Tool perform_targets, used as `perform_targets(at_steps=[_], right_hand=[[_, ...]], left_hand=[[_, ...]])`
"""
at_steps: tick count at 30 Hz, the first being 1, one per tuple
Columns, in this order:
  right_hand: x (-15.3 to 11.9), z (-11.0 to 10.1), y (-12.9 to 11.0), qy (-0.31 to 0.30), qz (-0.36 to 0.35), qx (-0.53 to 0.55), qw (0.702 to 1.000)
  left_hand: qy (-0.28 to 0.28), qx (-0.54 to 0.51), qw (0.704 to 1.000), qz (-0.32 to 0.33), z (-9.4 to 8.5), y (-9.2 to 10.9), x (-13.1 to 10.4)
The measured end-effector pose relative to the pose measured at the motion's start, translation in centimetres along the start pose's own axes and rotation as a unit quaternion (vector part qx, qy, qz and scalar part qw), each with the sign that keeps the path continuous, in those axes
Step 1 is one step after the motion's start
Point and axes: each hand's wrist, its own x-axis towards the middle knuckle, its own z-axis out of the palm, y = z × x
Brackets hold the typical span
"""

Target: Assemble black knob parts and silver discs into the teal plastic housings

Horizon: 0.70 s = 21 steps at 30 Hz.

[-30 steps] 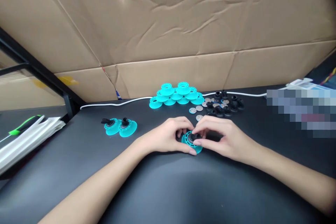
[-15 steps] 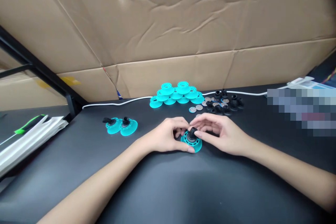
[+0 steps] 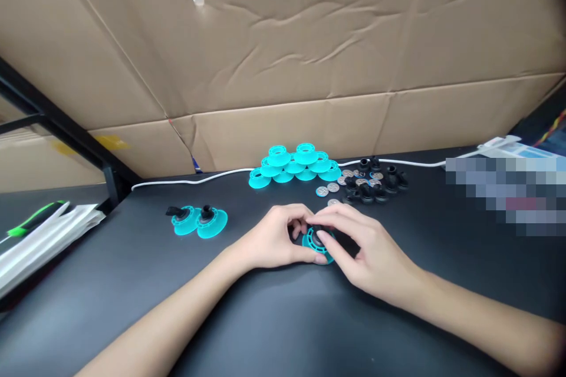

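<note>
A turquoise flared plastic ring (image 3: 312, 242) rests on the dark table in front of me. My left hand (image 3: 277, 237) grips its rim, thumb at the near side and fingers curled behind. Seated in the ring's centre is a black nozzle-like fitting (image 3: 317, 237). The thumb and fingers of my right hand (image 3: 375, 250) close around that fitting and partly hide it. Two similar pieces, each a turquoise ring with a black fitting, stand to the left: a farther one (image 3: 186, 225) and a nearer one (image 3: 214, 225).
Several turquoise rings (image 3: 283, 175) are stacked at the back. Round perforated metal discs (image 3: 322, 191) and loose black fittings (image 3: 391, 179) lie to their right. A white cable (image 3: 190, 182) runs along the cardboard wall (image 3: 283, 41). A green-black screwdriver (image 3: 38, 218) lies on white packets at far left.
My right hand has turned and closed farther over the black fitting, covering more of it. My left hand keeps its hold on the ring. The whole view has shifted slightly.
</note>
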Motion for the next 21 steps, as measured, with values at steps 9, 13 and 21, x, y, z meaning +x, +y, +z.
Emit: perform_targets(at_steps=[9, 13, 21], right_hand=[[0.24, -0.43, 0.35, -0.023, -0.045, -0.052, 0.997], [0.31, -0.42, 0.14, -0.055, -0.115, -0.072, 0.989], [0.60, -0.76, 0.00, -0.093, -0.114, -0.020, 0.989]], left_hand=[[0.009, 0.070, 0.996, 0.045, -0.53, -0.23, 0.04], [0.001, 0.056, 0.997, 0.057, -0.54, -0.33, -0.05], [-0.001, 0.064, 0.996, 0.054, -0.61, 0.14, -0.12]])
